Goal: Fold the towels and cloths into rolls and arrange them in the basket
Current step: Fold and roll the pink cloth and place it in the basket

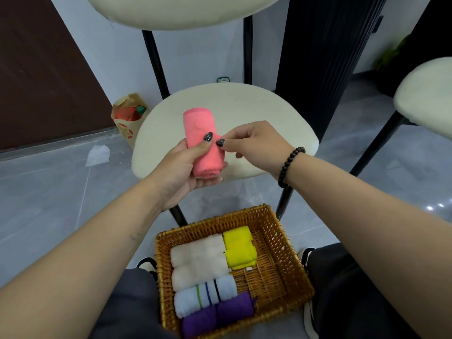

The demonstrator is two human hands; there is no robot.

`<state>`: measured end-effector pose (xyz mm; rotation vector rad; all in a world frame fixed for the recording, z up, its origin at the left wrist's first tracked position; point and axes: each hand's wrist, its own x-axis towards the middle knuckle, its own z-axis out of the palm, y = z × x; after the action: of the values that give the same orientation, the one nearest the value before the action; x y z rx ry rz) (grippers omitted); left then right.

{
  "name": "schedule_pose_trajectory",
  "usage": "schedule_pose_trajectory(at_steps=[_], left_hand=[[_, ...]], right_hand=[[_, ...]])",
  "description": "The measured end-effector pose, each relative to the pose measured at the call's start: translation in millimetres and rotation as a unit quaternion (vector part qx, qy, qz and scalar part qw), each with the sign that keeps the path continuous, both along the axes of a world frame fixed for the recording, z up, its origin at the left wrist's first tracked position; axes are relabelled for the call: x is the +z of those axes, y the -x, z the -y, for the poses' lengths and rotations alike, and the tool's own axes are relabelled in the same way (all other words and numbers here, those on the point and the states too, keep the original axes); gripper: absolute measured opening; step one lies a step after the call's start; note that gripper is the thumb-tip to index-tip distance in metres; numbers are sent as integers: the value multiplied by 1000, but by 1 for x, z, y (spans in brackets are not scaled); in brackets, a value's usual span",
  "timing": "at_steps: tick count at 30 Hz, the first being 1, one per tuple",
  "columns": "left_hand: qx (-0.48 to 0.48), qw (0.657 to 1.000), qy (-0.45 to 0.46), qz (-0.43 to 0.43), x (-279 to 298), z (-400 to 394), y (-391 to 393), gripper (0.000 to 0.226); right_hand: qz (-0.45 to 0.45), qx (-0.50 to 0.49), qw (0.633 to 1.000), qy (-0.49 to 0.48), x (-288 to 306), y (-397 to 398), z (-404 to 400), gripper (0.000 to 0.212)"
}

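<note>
Left hand (pixel 193 165) grips the pink roll (pixel 201 143) upright (right hand (pixel 254 145) pinches its edge); basket (pixel 281 243) lies near, below

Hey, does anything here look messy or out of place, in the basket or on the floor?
The rolls in the basket lie tidy. Two things stand out on the floor: a crumpled white scrap lying loose near the wall, and a paper bag standing open beside the chair seat. The pink roll looks neatly wound in the left hand.
</note>
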<state>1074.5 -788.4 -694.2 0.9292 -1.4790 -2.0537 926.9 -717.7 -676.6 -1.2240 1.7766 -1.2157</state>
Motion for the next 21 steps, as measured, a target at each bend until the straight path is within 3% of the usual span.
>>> schedule_pose_trajectory(at_steps=[4, 7, 10, 16, 21], left_hand=[[-45, 997, 49, 26, 12, -26, 1, 53], [-105, 988, 92, 63, 16, -46, 0, 46], [-143, 980, 106, 86, 12, -64, -3, 45], [-111, 975, 136, 137, -18, -84, -12, 32], [-101, 977, 112, 154, -42, -91, -21, 48]], right_hand=[[46, -108, 990, 74, 10, 8, -26, 21], [111, -43, 991, 64, 16, 13, -51, 33], [167, 32, 984, 48, 17, 7, -77, 26], [163, -18, 986, -38, -14, -1, -111, 20], [239, 4, 966, -96, -48, -4, -125, 28]])
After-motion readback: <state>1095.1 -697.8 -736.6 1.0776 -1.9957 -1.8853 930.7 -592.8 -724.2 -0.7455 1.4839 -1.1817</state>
